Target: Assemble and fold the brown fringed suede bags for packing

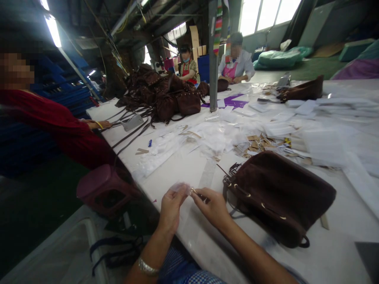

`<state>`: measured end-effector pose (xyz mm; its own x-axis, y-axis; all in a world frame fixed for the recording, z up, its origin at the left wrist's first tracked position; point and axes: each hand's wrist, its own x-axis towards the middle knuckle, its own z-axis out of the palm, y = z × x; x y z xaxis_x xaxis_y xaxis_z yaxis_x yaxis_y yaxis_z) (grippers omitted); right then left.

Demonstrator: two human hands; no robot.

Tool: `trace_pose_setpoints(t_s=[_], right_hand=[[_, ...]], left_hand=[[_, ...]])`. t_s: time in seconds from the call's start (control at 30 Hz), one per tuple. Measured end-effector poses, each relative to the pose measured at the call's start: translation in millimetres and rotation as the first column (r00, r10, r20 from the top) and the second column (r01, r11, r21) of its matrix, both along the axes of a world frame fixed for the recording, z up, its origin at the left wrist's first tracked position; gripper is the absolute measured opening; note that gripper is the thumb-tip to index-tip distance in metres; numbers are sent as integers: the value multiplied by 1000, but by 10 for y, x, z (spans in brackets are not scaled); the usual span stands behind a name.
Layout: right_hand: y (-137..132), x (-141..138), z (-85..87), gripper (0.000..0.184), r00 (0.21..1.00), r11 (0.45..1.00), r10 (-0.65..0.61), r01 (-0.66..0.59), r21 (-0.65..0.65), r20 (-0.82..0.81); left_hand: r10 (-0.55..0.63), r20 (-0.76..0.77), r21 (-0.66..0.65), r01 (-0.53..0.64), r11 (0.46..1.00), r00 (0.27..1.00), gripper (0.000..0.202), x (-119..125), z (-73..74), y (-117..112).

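My left hand (171, 207) pinches a small clear plastic piece (181, 187) over the near edge of the white table (189, 169). My right hand (212, 206) meets it from the right, fingers closed on a small gold metal fitting (193, 191). A dark brown suede bag (278, 195) with gold eyelets and a drawstring lies on the table just right of my right hand. A silver bracelet (147, 268) is on my left wrist.
Clear plastic sleeves and paper tags (257, 144) litter the table's middle. A heap of brown bags (166, 92) lies further back by a metal post (213, 55). A person in red (59, 126) sits at left; two more people work at the far end. A maroon stool (103, 189) stands below.
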<state>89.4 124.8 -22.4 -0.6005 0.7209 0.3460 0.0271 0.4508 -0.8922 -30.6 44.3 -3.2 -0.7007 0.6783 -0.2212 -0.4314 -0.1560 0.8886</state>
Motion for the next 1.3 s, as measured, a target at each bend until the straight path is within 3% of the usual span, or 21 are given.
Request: trace_pose_setpoints(t_s=[0.3, 0.5, 0.7, 0.87, 1.0, 1.17, 1.3], right_hand=[[13, -2, 30, 26, 996, 981, 84, -79, -179, 18], [-3, 10, 71, 34, 968, 916, 250, -243, -320, -18], [36, 9, 134, 40, 993, 891, 110, -114, -439, -35], [23, -22, 44, 37, 991, 899, 99, -126, -419, -86], [6, -44, -51, 42, 991, 937, 105, -125, -325, -78], [3, -43, -30, 38, 993, 968, 118, -118, -224, -12], [22, -30, -44, 35, 991, 984, 136, -135, -115, 7]], left_hand=[[7, 116, -1, -7, 1000, 993, 37, -33, -8, -13], [-21, 77, 6, 20, 1000, 997, 38, 4, -20, -16], [19, 110, 11, -21, 1000, 994, 36, 24, -40, -21], [-37, 77, 1, 37, 999, 996, 43, 34, -16, -30], [-76, -39, -35, 74, 997, 996, 43, 51, 30, -38], [-143, -120, -82, 134, 988, 982, 36, 73, 82, -73], [-75, -168, -51, 68, 996, 983, 33, -48, 66, -84]])
